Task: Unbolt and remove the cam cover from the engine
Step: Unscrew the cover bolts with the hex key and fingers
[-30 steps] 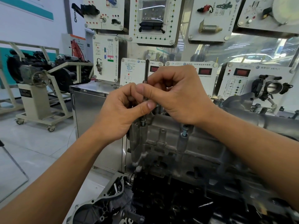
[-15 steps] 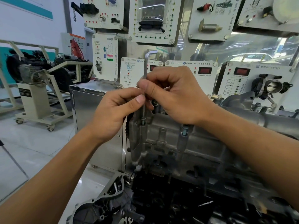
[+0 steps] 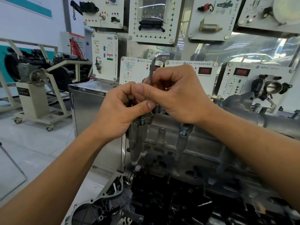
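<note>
Sensor panels [image 3: 209,82] crowd close behind the cam cover [image 3: 165,125], a steel cabinet [image 3: 87,108] seemingly touching its left end.

Bright, even indoor light fills the frame without hard shadows; the pale floor [image 3: 40,143] at left is nearly washed out. Streaks of reflected ceiling lights glare across the glossy pane [image 3: 243,49] at upper right. The black lower engine [image 3: 178,200] along the bottom edge is dim and smeared, worst at lower right. Wide-angle bowing tilts the display boards [image 3: 154,20] along the top and swells the forearms toward the lower corners. The left hand [image 3: 120,111] and right hand [image 3: 177,98] at centre look slightly soft.
</note>
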{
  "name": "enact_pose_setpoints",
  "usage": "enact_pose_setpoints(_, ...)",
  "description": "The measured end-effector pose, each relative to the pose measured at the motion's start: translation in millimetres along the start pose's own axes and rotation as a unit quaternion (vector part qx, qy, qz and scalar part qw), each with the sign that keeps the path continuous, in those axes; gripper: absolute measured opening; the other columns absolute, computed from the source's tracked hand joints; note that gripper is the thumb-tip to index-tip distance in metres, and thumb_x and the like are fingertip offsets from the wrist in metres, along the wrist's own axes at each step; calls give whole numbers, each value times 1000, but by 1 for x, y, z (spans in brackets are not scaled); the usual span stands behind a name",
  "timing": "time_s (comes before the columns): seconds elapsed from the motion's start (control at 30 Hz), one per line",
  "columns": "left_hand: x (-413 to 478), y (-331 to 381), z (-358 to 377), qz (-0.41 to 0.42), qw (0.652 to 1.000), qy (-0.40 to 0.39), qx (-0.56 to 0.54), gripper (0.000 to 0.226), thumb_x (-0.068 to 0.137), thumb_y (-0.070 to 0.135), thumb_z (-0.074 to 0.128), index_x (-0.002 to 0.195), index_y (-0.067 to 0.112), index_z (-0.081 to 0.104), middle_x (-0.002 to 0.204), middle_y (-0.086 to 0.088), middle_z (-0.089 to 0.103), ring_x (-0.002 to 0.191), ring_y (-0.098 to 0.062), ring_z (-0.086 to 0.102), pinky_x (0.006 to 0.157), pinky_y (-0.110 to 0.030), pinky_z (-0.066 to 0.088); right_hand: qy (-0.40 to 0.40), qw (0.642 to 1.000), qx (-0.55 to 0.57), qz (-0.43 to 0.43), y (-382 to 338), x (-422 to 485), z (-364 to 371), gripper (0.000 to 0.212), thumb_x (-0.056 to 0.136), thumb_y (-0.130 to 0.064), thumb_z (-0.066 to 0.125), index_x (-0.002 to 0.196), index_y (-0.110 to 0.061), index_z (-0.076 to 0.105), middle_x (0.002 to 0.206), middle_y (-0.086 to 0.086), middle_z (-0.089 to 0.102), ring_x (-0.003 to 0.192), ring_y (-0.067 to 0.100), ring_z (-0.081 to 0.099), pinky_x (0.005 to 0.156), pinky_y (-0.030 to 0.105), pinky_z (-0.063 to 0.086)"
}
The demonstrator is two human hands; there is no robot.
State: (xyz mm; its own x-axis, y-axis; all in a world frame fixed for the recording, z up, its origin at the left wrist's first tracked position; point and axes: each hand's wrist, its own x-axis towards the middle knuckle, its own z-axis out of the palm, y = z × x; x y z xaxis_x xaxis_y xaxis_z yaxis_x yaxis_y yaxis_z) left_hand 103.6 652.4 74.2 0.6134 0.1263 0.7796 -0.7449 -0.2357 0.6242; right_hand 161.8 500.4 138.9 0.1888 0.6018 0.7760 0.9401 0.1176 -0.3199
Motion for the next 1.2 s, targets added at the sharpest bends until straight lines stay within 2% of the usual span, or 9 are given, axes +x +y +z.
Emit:
enact_pose_setpoints(0.27,0,-3,-1,-12,1000,-10,-9,45,76,21,76,96,-14,56,81,-26,58,79,-28,58,73,-26,55,-17,1000,1,-5,1,0,0,31,91,-18,71,69,3,70,61,20,63,58,36,56,52,45,43)
enact_pose_setpoints(0.43,0,0,-4,-27,999,-27,-18,23,79,29,73,93,12,66,72,1,67,70,-13,63,70,-23,54,-38,999,23,1,0,0,1,30,95,-16,66,72,1,71,61,14,67,55,27,60,53,26,44)
enact_pose_setpoints(0.63,0,3,-15,-48,995,-59,-61,44,84,47,73,105,8,75,101,-28,69,99,-39,66,90,-41,53,-76,995,58,29,0,-1,1,34,102,-14,52,90,14,67,67,31,61,60,44,56,56,50,46)
enact_pose_setpoints(0.73,-1,1,-16,-49,996,-67,-44,44,85,46,73,105,7,74,103,-25,71,100,-38,68,89,-41,54,-83,995,40,41,-3,-2,1,27,104,-16,50,89,-8,71,65,19,63,69,39,64,70,53,52)
enact_pose_setpoints(0.8,-1,1,-15,-52,996,-60,-48,42,83,44,75,101,7,73,95,-17,73,93,-31,70,84,-36,57,-87,994,40,48,-5,-2,2,29,104,-16,48,84,-27,66,83,4,71,84,33,70,78,49,55)
enact_pose_setpoints(0.9,0,-2,-10,-41,997,-43,-47,39,84,31,76,92,-5,62,79,-5,72,76,-19,69,73,-28,57,-83,995,40,44,-4,-1,2,25,104,-17,49,89,-26,67,109,12,73,101,27,69,84,42,55)
enact_pose_setpoints(1.0,0,-6,-7,-20,998,-29,-46,43,81,17,70,91,-20,51,69,2,69,67,-11,66,68,-22,56,-53,997,41,23,-4,-1,2,25,100,-21,57,94,-4,75,75,25,69,70,39,65,62,41,54)
enact_pose_setpoints(1.1,1,-3,-5,-14,999,-22,-43,51,76,21,73,92,-22,51,68,2,68,66,-10,66,67,-22,57,-20,999,45,2,-2,0,3,18,95,-19,66,90,-6,78,62,20,67,53,33,59,50,34,48)
enact_pose_setpoints(1.2,1,-2,-5,-13,999,-14,-44,48,76,12,76,95,-24,50,72,-25,61,69,-18,63,70,-23,56,-22,999,43,-3,0,0,2,14,91,-20,71,87,-8,78,60,24,64,52,42,54,47,45,43)
